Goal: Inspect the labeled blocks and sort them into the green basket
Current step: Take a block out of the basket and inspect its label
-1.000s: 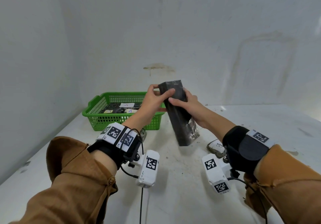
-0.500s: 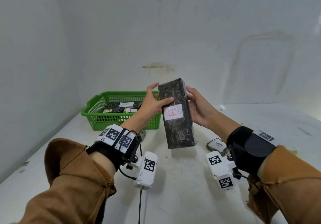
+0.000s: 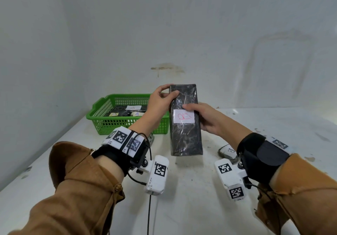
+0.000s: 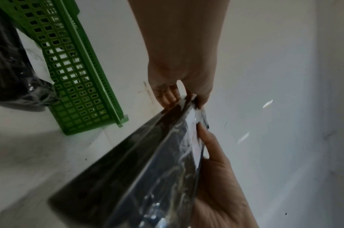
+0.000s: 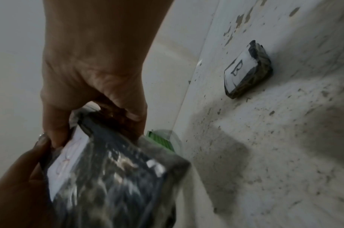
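A long black marbled block (image 3: 186,136) wrapped in clear film is held up over the table, its white label (image 3: 183,116) with red writing facing me. My left hand (image 3: 168,91) pinches its top left corner. My right hand (image 3: 195,110) grips its right side, thumb on the front just above the label. The left wrist view shows the block (image 4: 139,172) edge-on between both hands; the right wrist view shows it (image 5: 116,182) with the label (image 5: 67,160). The green basket (image 3: 102,105) stands behind on the left with several labeled blocks inside.
A small block marked B (image 3: 228,151) (image 5: 245,69) lies on the table under my right wrist. Another dark wrapped block (image 4: 12,74) lies beside the basket's near wall (image 4: 75,74), under my left wrist. White walls close the left and the back.
The block has turned from edge-on to label facing me and stands squarer. My right thumb has come round onto its front above the label; my left hand has shifted to the top corner.
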`<state>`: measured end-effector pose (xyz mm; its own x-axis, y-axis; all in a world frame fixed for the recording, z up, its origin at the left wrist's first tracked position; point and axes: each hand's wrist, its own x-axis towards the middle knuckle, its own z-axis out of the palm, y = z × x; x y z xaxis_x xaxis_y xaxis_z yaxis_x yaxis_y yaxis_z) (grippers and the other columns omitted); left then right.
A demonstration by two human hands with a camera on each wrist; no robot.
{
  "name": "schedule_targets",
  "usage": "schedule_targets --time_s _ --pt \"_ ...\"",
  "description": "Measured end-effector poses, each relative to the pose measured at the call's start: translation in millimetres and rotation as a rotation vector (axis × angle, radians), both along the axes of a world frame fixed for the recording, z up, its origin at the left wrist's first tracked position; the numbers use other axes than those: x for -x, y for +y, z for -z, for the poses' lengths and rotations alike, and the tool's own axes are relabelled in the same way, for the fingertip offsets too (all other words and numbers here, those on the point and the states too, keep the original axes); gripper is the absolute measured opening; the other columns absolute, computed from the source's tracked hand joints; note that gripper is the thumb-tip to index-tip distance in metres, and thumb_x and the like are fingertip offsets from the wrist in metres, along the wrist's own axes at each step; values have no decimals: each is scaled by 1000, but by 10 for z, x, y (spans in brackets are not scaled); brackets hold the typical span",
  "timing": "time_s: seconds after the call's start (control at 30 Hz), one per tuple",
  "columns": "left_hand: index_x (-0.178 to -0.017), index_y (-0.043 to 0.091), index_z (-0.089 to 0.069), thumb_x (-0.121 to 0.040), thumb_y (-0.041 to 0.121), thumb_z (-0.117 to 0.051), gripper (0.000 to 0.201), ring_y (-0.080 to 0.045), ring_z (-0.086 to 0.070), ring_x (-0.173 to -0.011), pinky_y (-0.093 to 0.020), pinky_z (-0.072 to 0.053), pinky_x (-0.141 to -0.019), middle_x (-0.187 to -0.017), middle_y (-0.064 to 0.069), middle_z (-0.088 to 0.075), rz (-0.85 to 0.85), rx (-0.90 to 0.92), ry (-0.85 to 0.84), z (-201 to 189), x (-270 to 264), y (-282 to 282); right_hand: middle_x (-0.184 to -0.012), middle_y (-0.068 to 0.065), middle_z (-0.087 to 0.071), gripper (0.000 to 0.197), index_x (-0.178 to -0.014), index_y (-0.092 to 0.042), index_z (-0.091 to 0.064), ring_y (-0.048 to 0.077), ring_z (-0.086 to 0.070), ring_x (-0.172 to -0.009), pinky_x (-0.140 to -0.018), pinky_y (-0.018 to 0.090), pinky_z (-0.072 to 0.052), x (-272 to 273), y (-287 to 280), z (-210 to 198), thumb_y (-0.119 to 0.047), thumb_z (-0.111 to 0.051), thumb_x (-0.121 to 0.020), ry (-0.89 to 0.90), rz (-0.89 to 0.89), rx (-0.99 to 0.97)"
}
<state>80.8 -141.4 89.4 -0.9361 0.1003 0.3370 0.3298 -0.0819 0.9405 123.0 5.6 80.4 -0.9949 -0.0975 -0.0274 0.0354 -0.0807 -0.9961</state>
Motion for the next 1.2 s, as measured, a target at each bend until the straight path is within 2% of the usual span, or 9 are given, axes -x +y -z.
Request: schedule_targets --time_s 0.23,0.4,0.5,0.63,0.77,0.9,0.97,1.1,1.2 --pt "-140 21 -35 -85 19 -67 65 -17 -63 -90 -30 -54 -67 -114 -8 -58 235 184 -175 45 -85 -42 -102 12 -70 30 -117 -2 -60 25 -67 -85 -82 43 -56 30 37 34 -11 -63 -88 53 147 98" --pt "-140 17 -38 -87 11 -64 60 -18 -61 -83 -30 -54 -74 -102 -9 -56 256 209 -197 122 -65 -42 -107 10 -69 36 -120 -7 -58 25 -67 -92 -84 47 -55 44 44 82 -14 -66 -86 57 197 123" --pt "-138 18 -42 -86 12 -66 58 -17 -62 -81 -32 -55 -79 -95 -5 -56 193 164 -167 117 -37 -51 -106 5 -69 37 -119 -12 -58 20 -67 -92 -78 40 -57 8 18 148 -10 -69 -84 5 113 12" --pt "-135 21 -46 -82 20 -71 58 -19 -66 -86 -33 -56 -75 -103 -5 -64 221 193 -213 124 -27 -96 -96 3 -70 31 -115 -9 -61 15 -67 -83 -70 35 -57 20 -1 174 -2 -65 -85 46 153 78" --pt "-137 17 -43 -80 21 -73 64 -23 -68 -94 -40 -57 -82 -109 -9 -67 316 313 -294 218 -23 -190 -96 3 -70 32 -114 -9 -59 17 -67 -82 -75 37 -57 33 -20 180 -3 -66 -84 85 218 134" --pt "-132 22 -49 -83 13 -69 53 -18 -67 -83 -28 -56 -70 -100 -5 -68 337 400 -277 200 -59 -349 -102 4 -67 50 -126 -9 -49 20 -65 -89 -73 36 -55 55 39 209 -11 -71 -81 83 368 197" --pt "-126 24 -54 -83 14 -69 46 -16 -66 -80 -27 -55 -73 -99 -4 -68 311 400 -288 198 -62 -460 -101 6 -64 56 -128 -10 -43 22 -65 -86 -70 35 -55 41 107 227 -10 -72 -80 41 416 253" --pt "-125 17 -56 -84 10 -68 43 -12 -65 -74 -24 -56 -61 -104 -7 -65 178 265 -318 262 -18 -660 -99 8 -59 50 -119 -14 -39 20 -64 -75 -72 41 -56 -3 122 309 -2 -70 -82 -22 431 191" --pt "-127 14 -53 -84 1 -65 47 -15 -65 -74 -27 -58 -66 -101 -10 -65 157 246 -369 367 -15 -737 -97 10 -60 49 -122 -9 -41 23 -65 -79 -73 45 -56 14 55 385 3 -67 -82 -81 469 174"
